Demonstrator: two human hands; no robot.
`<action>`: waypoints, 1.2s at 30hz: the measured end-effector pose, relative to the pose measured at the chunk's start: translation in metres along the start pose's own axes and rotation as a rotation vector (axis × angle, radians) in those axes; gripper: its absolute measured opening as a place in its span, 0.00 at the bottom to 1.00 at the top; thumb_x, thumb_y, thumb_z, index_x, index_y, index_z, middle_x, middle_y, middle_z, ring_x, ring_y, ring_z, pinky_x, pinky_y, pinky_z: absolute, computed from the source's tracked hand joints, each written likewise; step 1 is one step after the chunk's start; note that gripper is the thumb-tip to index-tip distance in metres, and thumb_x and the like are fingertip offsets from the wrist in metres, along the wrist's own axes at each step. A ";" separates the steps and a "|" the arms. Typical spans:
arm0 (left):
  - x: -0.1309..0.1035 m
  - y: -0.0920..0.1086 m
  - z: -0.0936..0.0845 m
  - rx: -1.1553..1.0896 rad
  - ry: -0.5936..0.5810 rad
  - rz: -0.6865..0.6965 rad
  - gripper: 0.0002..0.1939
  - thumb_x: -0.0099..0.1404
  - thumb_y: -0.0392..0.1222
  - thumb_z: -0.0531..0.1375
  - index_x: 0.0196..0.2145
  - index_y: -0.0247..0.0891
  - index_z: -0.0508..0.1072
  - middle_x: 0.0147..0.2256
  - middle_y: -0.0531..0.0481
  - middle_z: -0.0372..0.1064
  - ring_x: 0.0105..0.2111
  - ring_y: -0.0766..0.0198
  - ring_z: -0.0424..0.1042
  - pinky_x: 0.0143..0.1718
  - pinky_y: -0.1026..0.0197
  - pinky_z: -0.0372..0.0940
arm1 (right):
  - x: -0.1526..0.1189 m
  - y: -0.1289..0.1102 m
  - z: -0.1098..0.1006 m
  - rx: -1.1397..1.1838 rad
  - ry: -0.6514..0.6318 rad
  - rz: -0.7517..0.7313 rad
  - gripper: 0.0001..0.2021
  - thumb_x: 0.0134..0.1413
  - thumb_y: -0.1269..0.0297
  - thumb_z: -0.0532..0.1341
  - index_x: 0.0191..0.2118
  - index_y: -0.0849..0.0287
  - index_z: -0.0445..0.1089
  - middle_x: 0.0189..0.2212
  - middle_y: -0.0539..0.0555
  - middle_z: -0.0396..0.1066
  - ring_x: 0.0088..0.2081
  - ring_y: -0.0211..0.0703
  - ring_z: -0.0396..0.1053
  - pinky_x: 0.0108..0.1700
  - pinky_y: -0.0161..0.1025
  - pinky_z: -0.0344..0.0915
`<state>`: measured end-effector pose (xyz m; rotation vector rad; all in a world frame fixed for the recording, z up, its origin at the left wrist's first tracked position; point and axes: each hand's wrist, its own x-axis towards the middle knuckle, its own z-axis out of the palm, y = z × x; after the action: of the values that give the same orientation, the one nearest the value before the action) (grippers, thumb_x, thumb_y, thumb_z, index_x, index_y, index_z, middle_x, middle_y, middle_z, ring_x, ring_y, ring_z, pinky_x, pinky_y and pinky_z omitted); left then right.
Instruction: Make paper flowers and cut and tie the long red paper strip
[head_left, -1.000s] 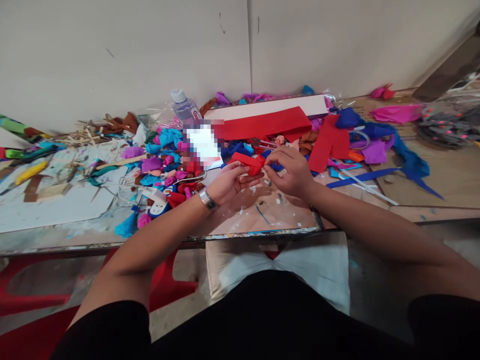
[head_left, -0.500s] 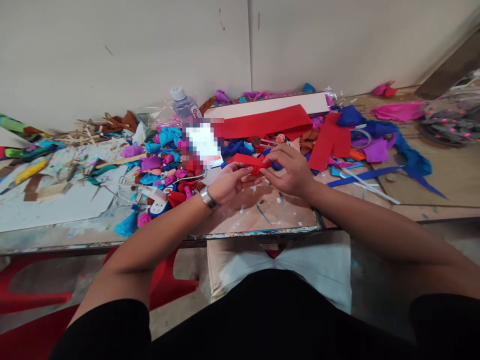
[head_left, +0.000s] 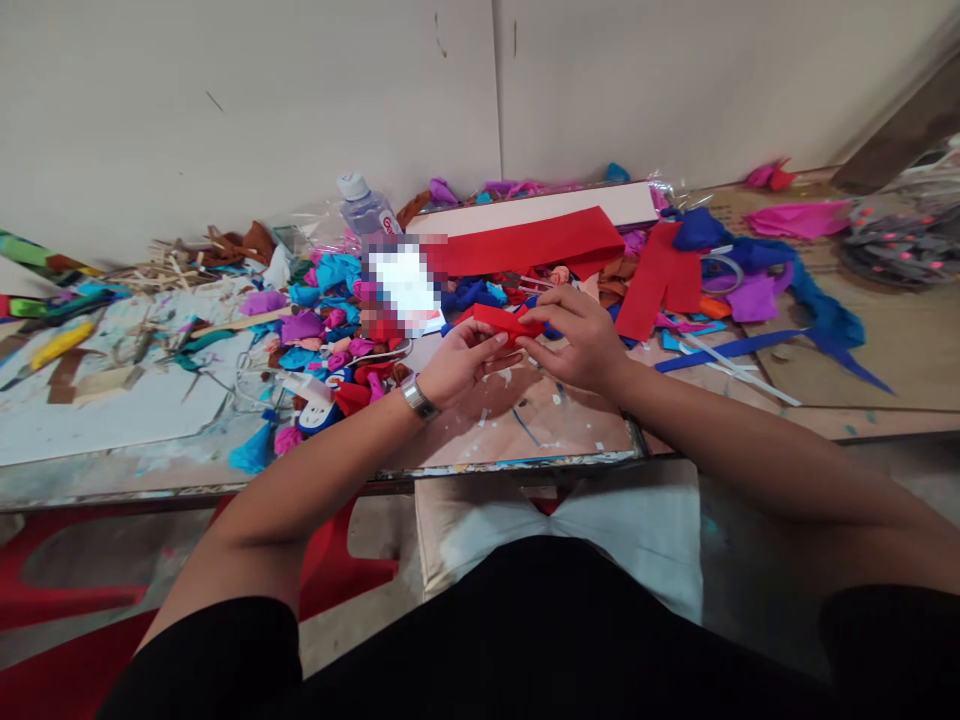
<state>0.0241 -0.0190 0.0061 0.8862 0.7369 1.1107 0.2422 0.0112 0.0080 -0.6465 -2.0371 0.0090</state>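
Observation:
Between my two hands is a strip of red crepe paper (head_left: pixel 501 320), partly folded, held just above the table. My left hand (head_left: pixel 459 362) has its thumb and fingers closed on the strip's lower left part. From the right, my right hand (head_left: pixel 577 338) pinches the other end between thumb and fingers. Fingers hide part of the strip. Beyond it lies a long red paper band (head_left: pixel 532 243), and to the right are more red paper pieces (head_left: pixel 654 285). A lit, blurred-out screen (head_left: pixel 409 285) is behind my left hand.
Crumpled paper flowers (head_left: pixel 304 325) crowd the table left of my hands. Behind them stands a bottle (head_left: pixel 367 208). A white power strip (head_left: pixel 319 415) lies near the front edge. At far left is a yellow cutter (head_left: pixel 62 345); blue paper strips (head_left: pixel 735 352) lie to the right.
The red paper between my hands has turned slightly and its folded end shows differently. My fingers have shifted a little; both hands stay in nearly the same place.

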 end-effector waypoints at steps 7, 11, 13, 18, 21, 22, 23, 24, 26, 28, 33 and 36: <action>0.002 -0.002 -0.003 0.035 -0.024 -0.032 0.23 0.54 0.45 0.81 0.42 0.37 0.77 0.43 0.49 0.82 0.43 0.60 0.83 0.57 0.48 0.78 | -0.001 -0.001 0.000 0.052 0.024 0.017 0.04 0.68 0.62 0.66 0.42 0.52 0.79 0.42 0.57 0.77 0.45 0.52 0.76 0.48 0.51 0.74; 0.002 -0.002 -0.003 0.038 -0.013 -0.020 0.18 0.56 0.40 0.78 0.40 0.37 0.77 0.40 0.51 0.82 0.39 0.64 0.82 0.54 0.51 0.79 | -0.001 -0.004 0.003 0.134 0.070 0.040 0.04 0.69 0.61 0.64 0.43 0.52 0.77 0.42 0.56 0.78 0.46 0.52 0.77 0.50 0.52 0.74; 0.001 -0.001 -0.003 0.048 -0.009 -0.024 0.15 0.57 0.38 0.76 0.39 0.36 0.77 0.38 0.51 0.82 0.38 0.66 0.82 0.53 0.52 0.80 | -0.002 -0.006 0.005 0.191 0.081 0.071 0.05 0.70 0.60 0.64 0.43 0.52 0.76 0.41 0.56 0.78 0.45 0.51 0.77 0.48 0.50 0.74; 0.000 0.005 0.000 0.040 0.018 -0.082 0.13 0.60 0.36 0.73 0.41 0.36 0.76 0.39 0.50 0.82 0.40 0.63 0.83 0.55 0.50 0.79 | -0.002 -0.008 0.008 0.278 0.095 0.180 0.10 0.73 0.54 0.60 0.43 0.52 0.75 0.38 0.54 0.77 0.36 0.46 0.72 0.40 0.46 0.70; 0.000 0.009 0.000 -0.004 0.032 -0.093 0.12 0.63 0.35 0.71 0.42 0.35 0.75 0.43 0.46 0.83 0.46 0.56 0.85 0.58 0.48 0.77 | -0.001 -0.006 0.006 0.261 0.108 0.194 0.09 0.72 0.54 0.61 0.46 0.52 0.74 0.38 0.54 0.75 0.33 0.44 0.69 0.38 0.45 0.69; 0.001 0.010 0.000 -0.019 0.037 -0.089 0.11 0.63 0.35 0.71 0.42 0.35 0.75 0.44 0.45 0.83 0.47 0.55 0.85 0.59 0.48 0.77 | -0.001 -0.005 0.005 0.244 0.109 0.182 0.08 0.70 0.55 0.63 0.46 0.52 0.73 0.38 0.54 0.75 0.33 0.44 0.68 0.37 0.45 0.69; 0.002 0.011 0.000 -0.029 0.040 -0.086 0.11 0.64 0.35 0.70 0.43 0.35 0.76 0.45 0.44 0.83 0.47 0.54 0.85 0.59 0.47 0.77 | -0.001 -0.003 0.004 0.225 0.111 0.164 0.07 0.68 0.56 0.64 0.46 0.52 0.73 0.38 0.53 0.74 0.33 0.44 0.68 0.37 0.45 0.69; 0.002 0.012 0.000 -0.036 0.044 -0.086 0.11 0.64 0.35 0.69 0.44 0.35 0.76 0.46 0.43 0.83 0.48 0.53 0.85 0.59 0.48 0.77 | -0.001 -0.002 0.004 0.203 0.113 0.147 0.07 0.66 0.58 0.66 0.46 0.52 0.73 0.38 0.53 0.74 0.33 0.44 0.68 0.38 0.46 0.69; 0.003 0.013 0.000 -0.044 0.055 -0.100 0.09 0.65 0.35 0.68 0.43 0.35 0.76 0.47 0.43 0.84 0.46 0.54 0.86 0.59 0.49 0.77 | -0.001 0.000 0.003 0.166 0.112 0.126 0.07 0.63 0.62 0.68 0.45 0.52 0.73 0.39 0.53 0.74 0.34 0.45 0.69 0.40 0.47 0.70; 0.002 0.013 0.001 -0.047 0.069 -0.125 0.06 0.66 0.35 0.67 0.41 0.36 0.74 0.45 0.43 0.84 0.45 0.55 0.86 0.58 0.50 0.78 | -0.001 0.001 0.003 0.147 0.099 0.117 0.07 0.63 0.64 0.68 0.45 0.52 0.73 0.40 0.54 0.75 0.36 0.46 0.70 0.40 0.47 0.71; 0.000 0.015 0.005 -0.047 0.064 -0.145 0.04 0.67 0.34 0.65 0.39 0.35 0.73 0.41 0.45 0.85 0.44 0.55 0.86 0.57 0.50 0.78 | -0.001 0.000 0.002 0.123 0.110 0.088 0.04 0.66 0.63 0.67 0.45 0.52 0.75 0.41 0.55 0.76 0.41 0.50 0.75 0.43 0.48 0.73; -0.002 0.016 0.007 -0.048 0.068 -0.137 0.05 0.67 0.32 0.65 0.39 0.36 0.72 0.41 0.46 0.84 0.42 0.57 0.86 0.61 0.48 0.77 | 0.000 -0.002 0.001 0.111 0.117 0.078 0.04 0.66 0.61 0.67 0.45 0.52 0.76 0.41 0.55 0.77 0.43 0.50 0.76 0.46 0.49 0.74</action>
<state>0.0227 -0.0192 0.0238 0.7491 0.8112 1.0369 0.2409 0.0096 0.0082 -0.6409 -1.8836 0.1266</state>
